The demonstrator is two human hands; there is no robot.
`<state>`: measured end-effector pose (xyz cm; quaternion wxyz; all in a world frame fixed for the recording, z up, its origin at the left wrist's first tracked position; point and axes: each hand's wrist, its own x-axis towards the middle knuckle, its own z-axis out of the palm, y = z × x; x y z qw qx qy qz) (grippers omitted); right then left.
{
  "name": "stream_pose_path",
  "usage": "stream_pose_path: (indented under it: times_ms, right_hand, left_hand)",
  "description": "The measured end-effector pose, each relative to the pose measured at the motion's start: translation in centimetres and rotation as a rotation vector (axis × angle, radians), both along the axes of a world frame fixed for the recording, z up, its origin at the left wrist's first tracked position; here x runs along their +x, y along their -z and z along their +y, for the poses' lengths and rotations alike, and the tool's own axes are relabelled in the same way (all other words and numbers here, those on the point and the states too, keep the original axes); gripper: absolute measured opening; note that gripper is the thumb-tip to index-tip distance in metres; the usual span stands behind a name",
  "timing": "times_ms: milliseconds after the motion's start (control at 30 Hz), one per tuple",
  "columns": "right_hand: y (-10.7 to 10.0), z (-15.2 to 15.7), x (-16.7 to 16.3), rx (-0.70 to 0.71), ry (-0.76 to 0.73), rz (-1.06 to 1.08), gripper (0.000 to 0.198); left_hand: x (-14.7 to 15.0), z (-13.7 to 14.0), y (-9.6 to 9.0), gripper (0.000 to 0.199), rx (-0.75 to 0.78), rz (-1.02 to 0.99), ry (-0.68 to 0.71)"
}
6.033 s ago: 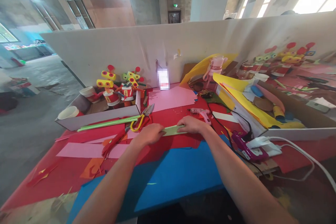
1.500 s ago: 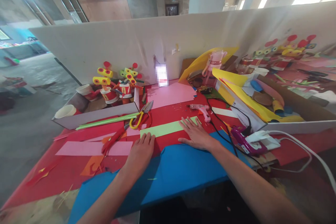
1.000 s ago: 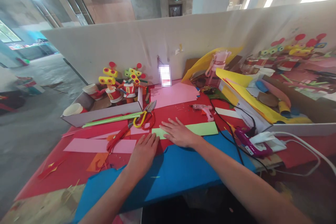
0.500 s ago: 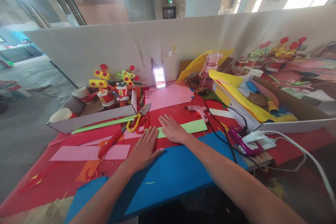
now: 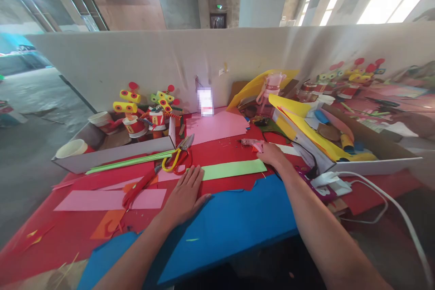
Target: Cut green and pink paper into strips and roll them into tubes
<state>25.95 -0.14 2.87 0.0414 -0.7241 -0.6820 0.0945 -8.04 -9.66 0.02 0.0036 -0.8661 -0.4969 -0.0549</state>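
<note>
My left hand (image 5: 188, 193) lies flat with its fingers stretched out, pressing the left end of a light green paper strip (image 5: 234, 170). Beyond the strip's right end, my right hand (image 5: 272, 154) is closed around the handle of a pink hot glue gun (image 5: 249, 142), whose nozzle points left. The handle is mostly hidden by my fingers. Just past my left fingertips lie yellow-and-red-handled scissors (image 5: 175, 159). Blue paper (image 5: 231, 222) spreads beneath my left wrist and along the near side.
At the left stands a box (image 5: 115, 154) with paper cups and cup figures. A box of yellow paper (image 5: 377, 163) stands at the right, near a purple power strip (image 5: 322, 192) and white cable (image 5: 404, 217). Red-handled scissors (image 5: 137, 190) rest on pink paper strips (image 5: 81, 200).
My right hand has left the green strip, moved right and closed on the hot glue gun's handle. My left hand stays flat on the strip.
</note>
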Motion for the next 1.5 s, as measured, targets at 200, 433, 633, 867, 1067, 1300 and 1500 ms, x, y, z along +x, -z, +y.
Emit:
stream_pose_path:
  times_ms: [200, 433, 633, 867, 1067, 1300, 1500]
  right_hand:
    - [-0.6, 2.7, -0.8, 0.032, 0.172, 0.036, 0.047]
    - [0.2, 3.7, -0.6, 0.066, 0.171, 0.029, 0.047]
    - [0.2, 2.9, 0.4, 0.063, 0.127, 0.018, 0.044]
    - [-1.8, -1.5, -6.2, 0.45, -0.155, 0.25, 0.048]
    - [3.3, -3.8, -11.3, 0.267, -0.56, 0.252, 0.06]
    - [5.0, -1.2, -6.7, 0.229, -0.459, 0.087, 0.064]
    - [5.6, -0.4, -4.6, 0.246, -0.448, 0.086, 0.063]
  left_hand:
    - [-0.3, 0.0, 0.3, 0.076, 0.001, -0.013, 0.012]
    - [-0.1, -0.1, 0.2, 0.076, -0.011, -0.013, 0.01]
    - [-0.4, 0.0, -0.1, 0.075, -0.017, -0.01, 0.023]
    - [2.7, 0.7, -1.9, 0.069, 0.011, -0.008, 0.083]
    - [6.1, 0.8, -1.3, 0.067, -0.117, -0.005, 0.217]
    - [3.4, 0.4, -1.1, 0.071, -0.144, -0.019, 0.212]
    - [0.1, -0.3, -0.8, 0.07, -0.096, -0.005, 0.13]
